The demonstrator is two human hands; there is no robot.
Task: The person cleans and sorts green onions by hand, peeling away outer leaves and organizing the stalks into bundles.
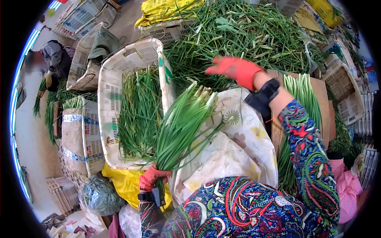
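Note:
A red glove covers my left hand (154, 177), which is wrapped round the leafy end of a bunch of garlic chives (180, 123). The pale cut ends of the bunch point up and to the right, over the patterned cloth (226, 152) on my lap. My right hand (234, 71), also in a red glove, is raised at the near edge of a large heap of loose greens (254, 35). Its fingers stretch out to the left, slightly blurred, and I see nothing in them. Left of the held bunch, a white plastic crate (106, 89) contains more chives.
To my right, trimmed chives (301, 93) lie on cardboard (323, 103). Yellow sacks (164, 10) rest at the back. More crates (93, 127) and a bagged bundle (101, 196) stand at left. One co-worker (57, 59) is at far left, another person's pink sleeve (343, 182) at right.

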